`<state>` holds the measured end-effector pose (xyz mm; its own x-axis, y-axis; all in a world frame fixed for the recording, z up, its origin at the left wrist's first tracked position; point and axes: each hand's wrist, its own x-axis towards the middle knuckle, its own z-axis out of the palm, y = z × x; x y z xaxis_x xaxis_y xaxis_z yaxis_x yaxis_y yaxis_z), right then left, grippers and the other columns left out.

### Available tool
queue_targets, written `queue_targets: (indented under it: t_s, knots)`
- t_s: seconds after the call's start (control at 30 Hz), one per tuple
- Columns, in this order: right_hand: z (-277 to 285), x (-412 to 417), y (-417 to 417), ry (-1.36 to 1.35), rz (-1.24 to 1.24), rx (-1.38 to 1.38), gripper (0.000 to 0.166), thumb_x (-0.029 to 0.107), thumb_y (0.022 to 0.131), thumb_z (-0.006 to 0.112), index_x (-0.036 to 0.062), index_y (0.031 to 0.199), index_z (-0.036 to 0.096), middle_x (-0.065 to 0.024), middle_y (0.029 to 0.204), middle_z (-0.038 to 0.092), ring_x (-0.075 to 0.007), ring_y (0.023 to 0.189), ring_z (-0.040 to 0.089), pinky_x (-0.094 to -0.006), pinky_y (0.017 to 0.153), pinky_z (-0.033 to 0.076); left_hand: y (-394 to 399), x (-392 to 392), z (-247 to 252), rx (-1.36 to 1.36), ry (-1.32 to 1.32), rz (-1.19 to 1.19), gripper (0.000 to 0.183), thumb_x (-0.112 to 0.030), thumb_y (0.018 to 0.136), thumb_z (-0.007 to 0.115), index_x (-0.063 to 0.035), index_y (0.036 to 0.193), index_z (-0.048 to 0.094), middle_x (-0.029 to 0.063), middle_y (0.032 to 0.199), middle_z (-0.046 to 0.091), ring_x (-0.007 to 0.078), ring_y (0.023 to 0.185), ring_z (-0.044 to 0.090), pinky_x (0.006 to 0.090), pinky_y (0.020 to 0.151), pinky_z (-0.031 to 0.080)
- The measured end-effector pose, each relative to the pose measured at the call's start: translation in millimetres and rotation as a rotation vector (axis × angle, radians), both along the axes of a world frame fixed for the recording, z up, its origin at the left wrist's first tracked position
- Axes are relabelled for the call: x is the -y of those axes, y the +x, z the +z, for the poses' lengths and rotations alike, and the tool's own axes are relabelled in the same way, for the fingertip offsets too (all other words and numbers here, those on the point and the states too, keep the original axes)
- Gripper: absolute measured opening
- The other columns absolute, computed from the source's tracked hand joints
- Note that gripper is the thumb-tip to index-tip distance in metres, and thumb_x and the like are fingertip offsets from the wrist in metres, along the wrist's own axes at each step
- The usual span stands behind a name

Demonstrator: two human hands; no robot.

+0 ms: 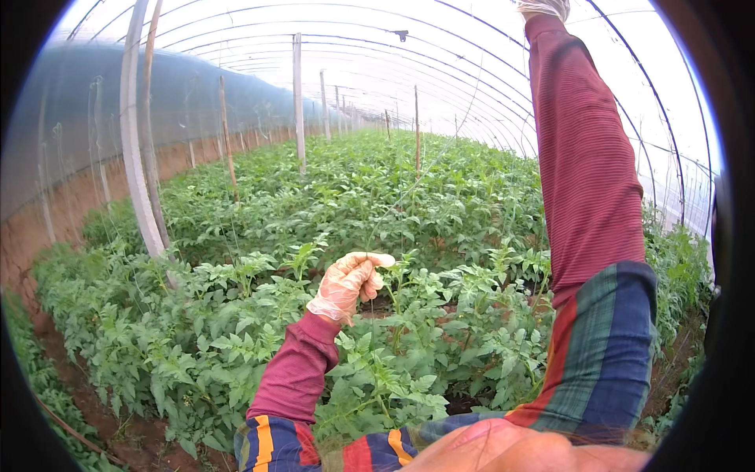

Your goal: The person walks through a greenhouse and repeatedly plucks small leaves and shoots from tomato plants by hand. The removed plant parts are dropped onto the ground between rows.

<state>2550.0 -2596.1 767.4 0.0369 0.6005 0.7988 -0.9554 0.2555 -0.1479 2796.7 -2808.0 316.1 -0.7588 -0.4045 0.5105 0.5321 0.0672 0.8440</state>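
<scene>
My left hand [349, 284], in a thin clear plastic glove, is raised in front of me above the tomato plants [407, 366]. Its thumb and fingers pinch a thin green twine [396, 204]. From there the twine slants up and to the right towards the roof, and a length hangs below the hand among the leaves. High at the upper right, my right hand [544, 7] reaches overhead, gloved as well. The picture's top edge cuts off its fingers, so its grip is hidden.
Thin metal hoops [495, 76] carry the greenhouse's plastic roof. At left stand a concrete post [137, 135] and a wooden pole [148, 118] beside it. More posts [298, 100] rise among the plant rows. An earthen wall [88, 183] and a soil path [71, 395] lie along the left.
</scene>
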Motion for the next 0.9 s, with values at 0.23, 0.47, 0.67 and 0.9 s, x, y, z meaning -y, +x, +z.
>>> queue_targets:
  t_s: [0.23,0.47,0.67,0.9]
  knots:
    - [8.7,-5.6,43.3,0.633,-0.105,0.366,0.03,0.034,0.082,0.065,0.0098,0.099,0.067,-0.0127,0.092,0.069,-0.0259,0.087,0.065,-0.0384,0.08,0.051,-36.7,-9.4,5.5,0.035,-0.021,-0.109,0.022,-0.016,0.096,0.051,-0.0023,0.108,0.064,-0.001,0.07,0.061,0.0044,0.054,0.049,0.0192,0.05,0.04]
    - [-103.4,-61.7,4.3,1.042,-0.603,0.225,0.026,0.015,0.094,0.045,0.0123,0.083,0.068,-0.0137,0.075,0.066,-0.02,0.068,0.065,-0.0307,0.068,0.051,-95.5,-34.2,18.2,0.136,-0.067,-0.273,0.024,-0.015,0.098,0.049,-0.0005,0.11,0.063,-0.0022,0.072,0.061,0.0036,0.058,0.05,0.0185,0.054,0.04]
    - [-342.0,-91.6,-5.0,1.814,-0.843,0.537,0.011,0.01,0.079,0.06,0.0093,0.078,0.072,-0.0093,0.077,0.07,-0.0239,0.072,0.069,-0.0369,0.058,0.054,-135.8,-56.2,40.2,0.227,-0.17,-0.318,0.023,-0.021,0.095,0.055,-0.0046,0.108,0.064,-0.0026,0.072,0.061,0.0044,0.057,0.051,0.0189,0.053,0.04]
    - [-378.2,-59.9,34.9,1.813,-0.665,0.074,0.01,0.013,0.073,0.06,0.01,0.067,0.068,-0.0077,0.061,0.064,-0.0252,0.058,0.065,-0.0384,0.049,0.048,-126.3,-99.9,150.0,-0.016,-0.225,-0.158,0.021,-0.019,0.092,0.061,-0.0058,0.107,0.065,-0.0003,0.066,0.061,0.003,0.044,0.044,0.0164,0.041,0.035]
